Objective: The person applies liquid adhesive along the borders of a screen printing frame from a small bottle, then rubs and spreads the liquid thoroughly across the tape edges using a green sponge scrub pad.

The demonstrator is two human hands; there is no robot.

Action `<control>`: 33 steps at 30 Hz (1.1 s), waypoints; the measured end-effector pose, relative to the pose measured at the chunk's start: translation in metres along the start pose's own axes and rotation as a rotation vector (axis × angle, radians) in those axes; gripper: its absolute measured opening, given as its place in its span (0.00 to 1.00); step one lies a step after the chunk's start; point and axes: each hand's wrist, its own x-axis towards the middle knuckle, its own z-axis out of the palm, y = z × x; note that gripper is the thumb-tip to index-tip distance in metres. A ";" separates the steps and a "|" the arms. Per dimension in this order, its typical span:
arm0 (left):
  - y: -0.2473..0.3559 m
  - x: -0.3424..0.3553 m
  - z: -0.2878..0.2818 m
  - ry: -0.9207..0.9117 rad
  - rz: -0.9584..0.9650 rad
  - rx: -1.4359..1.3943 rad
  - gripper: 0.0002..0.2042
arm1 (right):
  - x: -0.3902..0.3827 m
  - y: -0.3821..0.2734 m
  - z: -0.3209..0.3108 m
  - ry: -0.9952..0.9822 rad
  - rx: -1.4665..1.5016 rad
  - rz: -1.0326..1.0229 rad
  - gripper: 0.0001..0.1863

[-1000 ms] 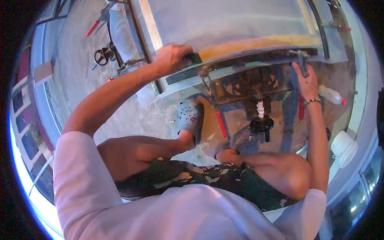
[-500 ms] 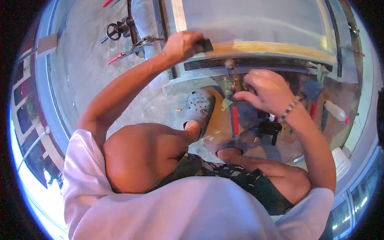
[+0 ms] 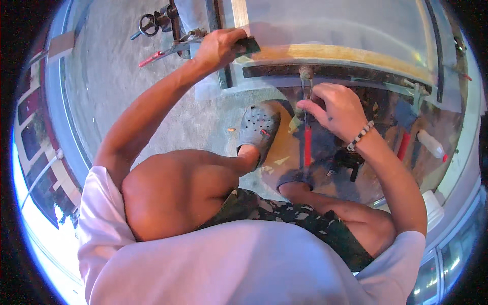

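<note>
Looking down from the head camera, I saw my left hand (image 3: 219,47) closed over a small dark block (image 3: 249,46) pressed against the corner of a metal frame (image 3: 325,71), where a yellowish strip (image 3: 351,53) ran along its near edge. My right hand (image 3: 333,109) had its fingers drawn together, pinching the top of a red-handled clamp (image 3: 307,137) that hung just under the frame's dark lower rail. A grey perforated clog (image 3: 258,127) stood on the concrete floor (image 3: 117,86) near it, and more red-handled tools (image 3: 162,51) lay by the frame's left upright. I judged the step in hand to be fixing the clamp to the rail while the block steadied the corner. The next move seemed to call for a firm left hand and careful fingers at the clamp's head.
</note>
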 end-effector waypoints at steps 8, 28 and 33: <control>0.001 0.001 -0.003 0.038 0.076 -0.001 0.11 | -0.001 0.002 0.002 0.046 -0.010 -0.021 0.22; 0.001 0.009 0.001 0.015 0.070 -0.004 0.10 | -0.001 0.003 0.002 0.016 0.022 0.019 0.22; 0.007 0.009 0.003 -0.007 0.097 -0.033 0.08 | -0.001 0.002 0.003 0.038 0.028 0.012 0.22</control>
